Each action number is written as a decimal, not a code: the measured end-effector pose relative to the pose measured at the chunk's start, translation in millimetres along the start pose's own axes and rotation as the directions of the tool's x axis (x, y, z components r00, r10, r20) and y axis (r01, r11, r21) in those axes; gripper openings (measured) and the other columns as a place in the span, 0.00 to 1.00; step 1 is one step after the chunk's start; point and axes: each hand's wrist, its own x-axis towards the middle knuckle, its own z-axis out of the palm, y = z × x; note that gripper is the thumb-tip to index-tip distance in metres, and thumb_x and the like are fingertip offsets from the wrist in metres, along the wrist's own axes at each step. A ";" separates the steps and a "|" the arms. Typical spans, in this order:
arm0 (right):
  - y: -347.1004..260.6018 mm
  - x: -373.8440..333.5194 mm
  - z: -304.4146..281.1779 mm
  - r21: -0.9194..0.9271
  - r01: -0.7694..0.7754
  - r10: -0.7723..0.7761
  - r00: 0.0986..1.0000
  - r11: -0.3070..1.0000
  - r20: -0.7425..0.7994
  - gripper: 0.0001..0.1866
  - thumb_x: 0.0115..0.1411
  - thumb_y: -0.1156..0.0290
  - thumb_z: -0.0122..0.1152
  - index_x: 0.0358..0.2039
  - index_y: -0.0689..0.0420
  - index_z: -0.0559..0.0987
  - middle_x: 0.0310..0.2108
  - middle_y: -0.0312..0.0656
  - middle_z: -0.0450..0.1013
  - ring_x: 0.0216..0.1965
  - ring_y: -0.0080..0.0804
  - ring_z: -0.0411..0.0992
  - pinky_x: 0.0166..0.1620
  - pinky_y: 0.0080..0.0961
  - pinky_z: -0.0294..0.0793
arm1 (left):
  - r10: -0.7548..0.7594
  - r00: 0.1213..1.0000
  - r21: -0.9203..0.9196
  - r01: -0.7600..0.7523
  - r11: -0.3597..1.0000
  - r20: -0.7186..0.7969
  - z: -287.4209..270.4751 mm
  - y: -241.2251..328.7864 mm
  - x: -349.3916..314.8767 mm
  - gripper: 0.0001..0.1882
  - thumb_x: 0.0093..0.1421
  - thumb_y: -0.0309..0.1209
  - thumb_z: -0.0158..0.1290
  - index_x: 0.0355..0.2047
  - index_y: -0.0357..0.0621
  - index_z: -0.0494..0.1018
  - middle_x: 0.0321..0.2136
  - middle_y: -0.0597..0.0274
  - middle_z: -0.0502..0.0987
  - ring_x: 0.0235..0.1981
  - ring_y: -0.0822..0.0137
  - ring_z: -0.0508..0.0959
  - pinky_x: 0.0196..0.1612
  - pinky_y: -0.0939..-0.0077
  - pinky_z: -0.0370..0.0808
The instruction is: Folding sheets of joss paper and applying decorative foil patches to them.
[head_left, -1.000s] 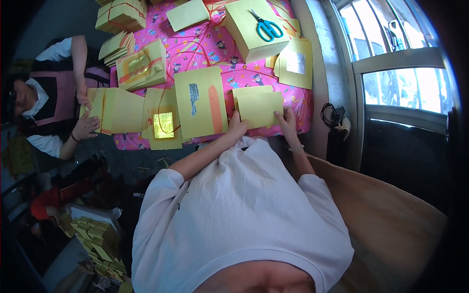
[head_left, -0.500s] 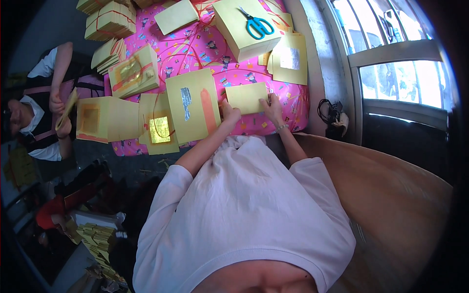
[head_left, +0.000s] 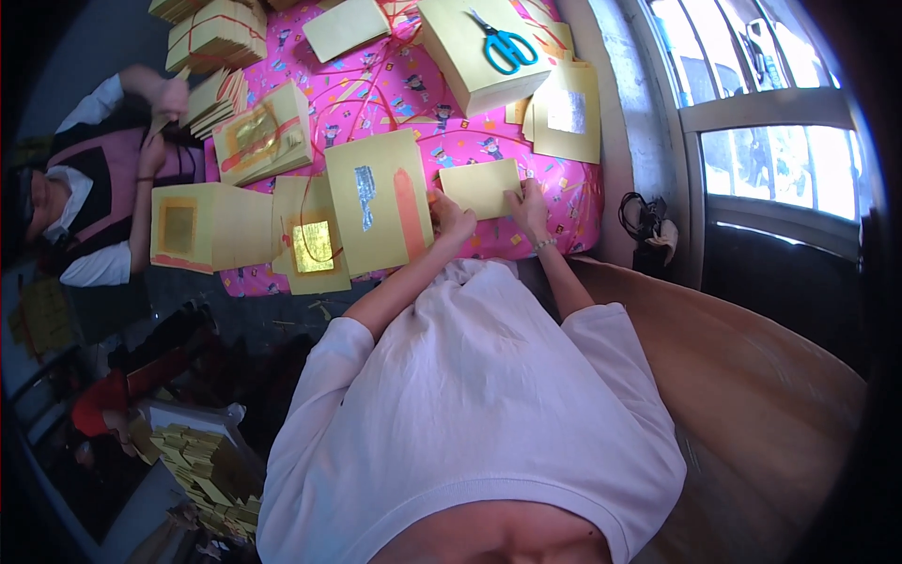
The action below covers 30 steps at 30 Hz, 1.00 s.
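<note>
At the far left we see another person (head_left: 75, 202) in a dark vest and white sleeves, one hand (head_left: 174, 94) raised by a tied bundle of yellow paper (head_left: 221, 28) at the top edge of the bench (head_left: 376, 89), which is covered in a pink patterned cloth. Just in front of that person lies a wide yellow sheet with a gold square (head_left: 202, 226), hanging over the near-left edge. Beside it sits a smaller sheet with a bright gold foil patch (head_left: 312, 246), bound with red string, and above these a tilted stack with a gold patch (head_left: 263, 136).

Next comes a large yellow sheet with a silver strip and an orange strip (head_left: 378, 199), lying flat. Our left hand (head_left: 451, 214) rests at its right edge, fingers curled onto the left side of a small plain yellow sheet (head_left: 481, 186). Our right hand (head_left: 528, 202) presses the same small sheet at its right side, fingers bent over the edge, so both hands pinch it flat on the cloth near the bench's front edge.

Farther back, a thick yellow stack (head_left: 479, 52) carries blue-handled scissors (head_left: 505, 45). Right of it lies a sheet with a silver square (head_left: 567, 113), close to the wall. Beyond the bench, a dark cord bundle (head_left: 644, 216) sits below the window (head_left: 780, 141).
</note>
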 end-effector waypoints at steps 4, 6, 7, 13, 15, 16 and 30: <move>-17.5 -4.3 -4.5 -0.377 0.145 -0.185 0.980 0.915 -0.073 0.18 0.56 0.64 0.64 0.38 0.63 0.71 0.35 0.55 0.72 0.35 0.53 0.74 0.35 0.43 0.73 | 0.250 0.963 0.200 -0.227 0.953 -0.101 14.7 -19.5 5.6 0.51 0.51 0.27 0.52 0.66 0.24 0.31 0.61 0.24 0.48 0.62 0.33 0.54 0.68 0.51 0.48; -17.5 -5.4 -4.5 -0.496 0.212 -0.281 0.957 0.842 -0.068 0.19 0.55 0.63 0.64 0.39 0.63 0.71 0.37 0.57 0.71 0.36 0.57 0.73 0.35 0.46 0.73 | 0.466 0.876 0.222 -0.434 0.873 -0.123 14.4 -15.2 -6.5 0.49 0.52 0.27 0.53 0.65 0.23 0.34 0.61 0.24 0.49 0.62 0.34 0.54 0.67 0.51 0.50; -18.4 -5.9 -3.1 -0.463 0.140 -0.191 0.979 0.875 -0.066 0.20 0.55 0.62 0.64 0.39 0.63 0.70 0.38 0.57 0.71 0.37 0.57 0.72 0.37 0.46 0.73 | 0.463 0.877 0.225 -0.428 0.875 -0.130 5.4 -6.2 -16.1 0.49 0.52 0.27 0.53 0.65 0.23 0.34 0.61 0.24 0.49 0.62 0.34 0.54 0.67 0.51 0.50; -35.7 -7.4 -12.4 -0.468 0.073 -0.127 0.988 0.881 -0.083 0.20 0.55 0.65 0.64 0.40 0.64 0.69 0.38 0.55 0.69 0.40 0.53 0.71 0.41 0.44 0.72 | 0.660 0.736 -0.216 -0.627 0.749 0.152 -63.3 22.0 -63.9 0.30 0.57 0.24 0.54 0.60 0.34 0.59 0.50 0.41 0.69 0.52 0.48 0.72 0.55 0.62 0.70; -47.4 -7.0 -18.8 -0.498 0.146 -0.233 0.965 0.855 -0.117 0.20 0.55 0.66 0.64 0.42 0.65 0.70 0.38 0.55 0.69 0.39 0.53 0.71 0.41 0.43 0.73 | 0.652 0.749 -0.180 -0.629 0.756 0.117 -96.2 24.2 -78.7 0.19 0.57 0.24 0.55 0.50 0.39 0.70 0.43 0.50 0.74 0.44 0.56 0.77 0.49 0.66 0.74; -60.4 -6.7 -23.9 -0.438 0.251 -0.337 0.933 0.863 -0.128 0.19 0.55 0.67 0.64 0.43 0.63 0.70 0.38 0.53 0.69 0.40 0.51 0.71 0.41 0.42 0.73 | 0.613 0.774 -0.126 -0.600 0.790 0.156 -116.8 23.6 -83.0 0.18 0.57 0.24 0.55 0.48 0.40 0.71 0.42 0.51 0.75 0.43 0.57 0.77 0.48 0.66 0.74; -186.0 -69.0 5.0 0.014 0.828 -0.679 0.450 0.561 0.580 0.24 0.43 0.61 0.73 0.37 0.54 0.72 0.37 0.39 0.66 0.42 0.37 0.68 0.44 0.32 0.73 | 0.664 0.703 0.642 -0.636 0.427 0.254 -196.9 -28.8 -85.6 0.28 0.38 0.35 0.70 0.39 0.46 0.70 0.40 0.60 0.68 0.45 0.57 0.69 0.49 0.65 0.68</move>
